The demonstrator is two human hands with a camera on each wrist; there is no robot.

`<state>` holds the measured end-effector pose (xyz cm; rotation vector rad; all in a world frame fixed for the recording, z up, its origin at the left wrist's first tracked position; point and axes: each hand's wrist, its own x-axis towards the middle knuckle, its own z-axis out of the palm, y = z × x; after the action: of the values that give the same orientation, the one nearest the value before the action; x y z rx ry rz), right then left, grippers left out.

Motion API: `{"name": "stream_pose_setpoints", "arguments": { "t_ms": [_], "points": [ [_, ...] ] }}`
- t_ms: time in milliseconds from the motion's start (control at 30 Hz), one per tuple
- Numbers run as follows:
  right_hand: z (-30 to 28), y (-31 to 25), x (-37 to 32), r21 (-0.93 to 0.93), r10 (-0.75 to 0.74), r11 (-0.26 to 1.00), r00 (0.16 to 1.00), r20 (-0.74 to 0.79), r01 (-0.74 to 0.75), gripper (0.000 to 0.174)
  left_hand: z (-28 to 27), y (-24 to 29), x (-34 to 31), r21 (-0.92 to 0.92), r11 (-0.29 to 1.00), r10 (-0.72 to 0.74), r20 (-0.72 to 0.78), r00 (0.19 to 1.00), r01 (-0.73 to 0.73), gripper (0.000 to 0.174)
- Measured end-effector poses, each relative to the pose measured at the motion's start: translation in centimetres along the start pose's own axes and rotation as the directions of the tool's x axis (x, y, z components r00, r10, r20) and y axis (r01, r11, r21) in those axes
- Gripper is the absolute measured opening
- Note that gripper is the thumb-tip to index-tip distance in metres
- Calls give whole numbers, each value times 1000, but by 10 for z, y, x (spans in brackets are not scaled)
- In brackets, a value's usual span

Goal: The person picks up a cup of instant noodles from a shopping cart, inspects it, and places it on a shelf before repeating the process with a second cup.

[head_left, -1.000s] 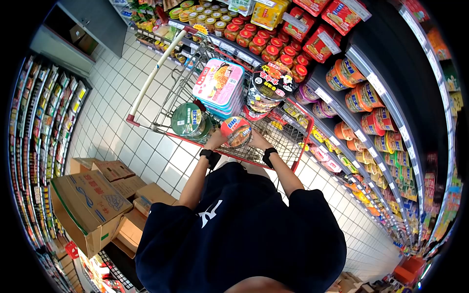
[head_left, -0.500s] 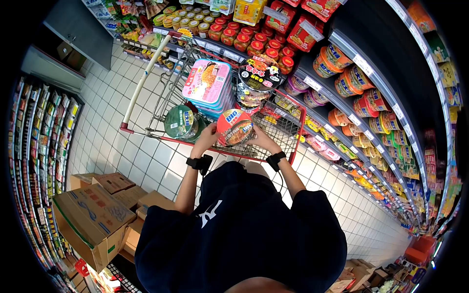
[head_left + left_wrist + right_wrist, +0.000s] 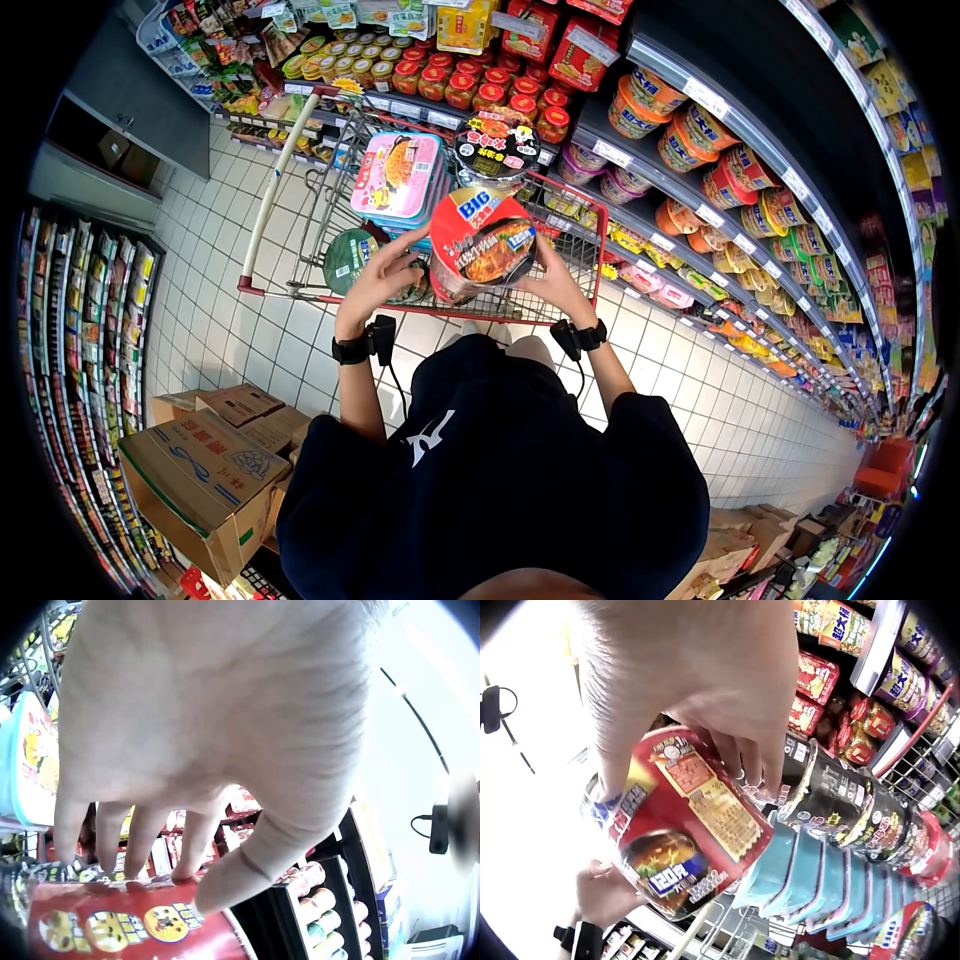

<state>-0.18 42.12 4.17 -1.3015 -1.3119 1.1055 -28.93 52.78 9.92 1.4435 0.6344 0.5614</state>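
Observation:
A large red noodle cup [image 3: 485,240] is held above the cart, lid facing the head camera. The right hand [image 3: 552,283] grips its right side; in the right wrist view that hand [image 3: 697,682] has its thumb and fingers on opposite sides of the cup [image 3: 697,817]. At the cup's left side is the left hand [image 3: 378,280], fingers spread and fairly straight. In the left wrist view, fingertips of the left hand [image 3: 202,727] are at the edge of the red cup [image 3: 135,922], thumb in front.
The wire cart [image 3: 560,322] holds pink-lidded trays [image 3: 398,178], stacked black cups [image 3: 495,150] and a green cup [image 3: 348,262]. Shelves of noodle cups [image 3: 690,135] line the right, jars [image 3: 460,90] the far side. Cardboard boxes [image 3: 205,470] stand lower left.
The red cup has risen toward the head camera. The left hand's fingers have spread at its side; the right hand still grips it. Cart and shelves have shifted left in view.

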Motion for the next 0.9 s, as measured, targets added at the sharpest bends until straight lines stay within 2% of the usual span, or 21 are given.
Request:
{"name": "stream_pose_setpoints", "arguments": {
  "t_ms": [33, 100, 167, 233, 300, 433, 467, 633, 700, 767, 900],
  "points": [
    [-2, 0, -1, 53, -23, 998, 999, -38, 25, 100, 3, 7, 2, -52, 999, 17, 21, 1000, -16, 65],
    [-9, -4, -2, 88, -25, 996, 999, -47, 29, 99, 8, 13, 8, -27, 1000, 5, 69, 998, -3, 69],
    [-11, -11, -3, 182, -84, 978, 990, -109, 103, 96, 19, 21, 13, 27, 999, 29, 64, 998, -31, 74],
    [-18, -23, -9, 146, -94, 983, 985, -143, 115, 93, 29, 26, 19, 11, 998, 56, 86, 995, -57, 77],
    [-23, -37, -15, 167, -113, 975, 973, -200, 148, 89, 36, 27, 29, -3, 980, 200, 106, 974, -201, 76],
    [-41, -60, -30, 231, -140, 954, 964, -225, 193, 85, 61, 38, 43, -89, 972, 227, 116, 967, -218, 76],
    [-45, -71, -37, 129, -128, 978, 963, -237, 162, 78, 69, 39, 46, -103, 968, 239, 108, 965, -229, 76],
    [-60, -104, -76, -6, -163, 985, 918, -361, 172, 82, 103, 51, 56, -75, 953, 301, 154, 941, -293, 78],
    [-66, -121, -93, -81, -130, 991, 921, -366, 107, 85, 116, 59, 56, -94, 950, 310, 202, 929, -296, 79],
    [-77, -109, -107, -78, -177, 984, 909, -378, 159, 90, 129, 62, 56, -96, 947, 320, 234, 918, -305, 79],
    [-84, -139, -140, -100, -171, 984, 922, -348, 145, 97, 156, 70, 53, -145, 937, 346, 267, 900, -317, 78]
  ]
}}
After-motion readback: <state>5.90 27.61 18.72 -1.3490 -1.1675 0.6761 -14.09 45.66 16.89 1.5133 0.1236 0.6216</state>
